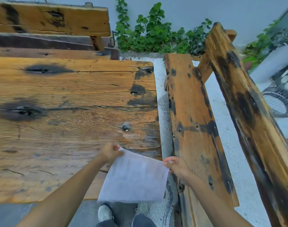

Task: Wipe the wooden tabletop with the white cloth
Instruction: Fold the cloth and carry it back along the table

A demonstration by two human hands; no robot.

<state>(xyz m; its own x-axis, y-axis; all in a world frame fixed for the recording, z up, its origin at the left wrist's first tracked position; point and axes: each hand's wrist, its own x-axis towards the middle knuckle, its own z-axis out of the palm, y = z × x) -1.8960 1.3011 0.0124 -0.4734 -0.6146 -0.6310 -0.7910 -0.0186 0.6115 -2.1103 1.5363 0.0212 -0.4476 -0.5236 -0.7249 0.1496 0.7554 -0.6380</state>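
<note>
Both hands — left hand (pixel 110 151), right hand (pixel 176 164) — pinch white cloth (pixel 133 177) corners, stretched

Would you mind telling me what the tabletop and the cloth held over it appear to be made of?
The tabletop looks like solid rustic wood: grain, cracks and dark knots show, with a slight sheen. The white cloth, pinched by the left hand and right hand, seems thin woven or nonwoven fabric, hanging limp.
</note>
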